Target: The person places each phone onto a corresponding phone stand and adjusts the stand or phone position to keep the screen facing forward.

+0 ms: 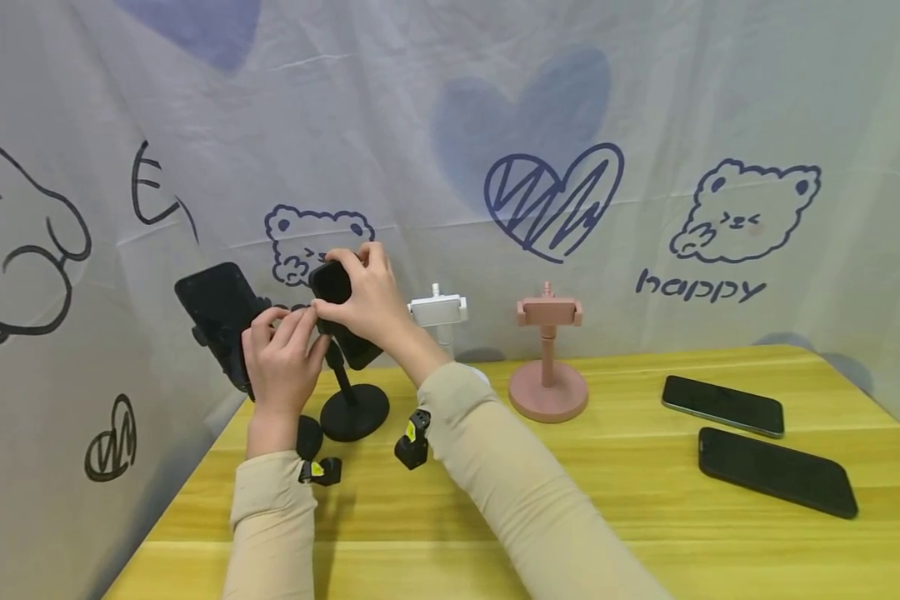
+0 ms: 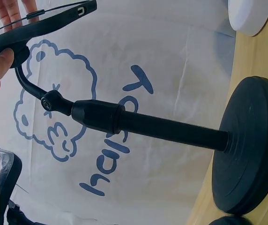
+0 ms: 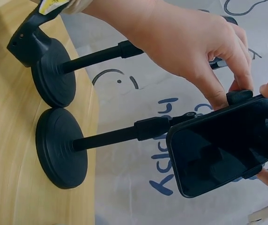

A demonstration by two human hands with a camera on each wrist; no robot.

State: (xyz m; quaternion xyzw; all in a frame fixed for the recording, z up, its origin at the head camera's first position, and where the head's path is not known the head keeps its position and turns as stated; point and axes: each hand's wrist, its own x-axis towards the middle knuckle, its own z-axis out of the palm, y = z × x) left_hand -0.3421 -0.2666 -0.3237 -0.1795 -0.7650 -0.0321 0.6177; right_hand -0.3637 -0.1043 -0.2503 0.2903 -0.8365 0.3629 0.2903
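Observation:
A black smartphone [image 3: 223, 145] sits tilted in the clamp [image 3: 239, 97] of a black phone stand [image 1: 355, 412]. My left hand [image 1: 283, 362] pinches the clamp at one edge of the phone, thumb and fingertips together. My right hand [image 1: 371, 300] grips the phone across its width, with fingers over the far edge and the thumb near the left hand. Part of the phone and clamp is hidden behind the hands in the head view. Left of them, a second phone [image 1: 217, 308] leans in another black stand, whose base [image 3: 54, 72] stands beside the first base.
A white phone stand [image 1: 438, 311] and a pink phone stand [image 1: 547, 392] stand to the right. Two dark phones [image 1: 722, 406] lie flat on the wooden table [image 1: 630, 517] farther right. A printed curtain [image 1: 420, 108] hangs behind the table.

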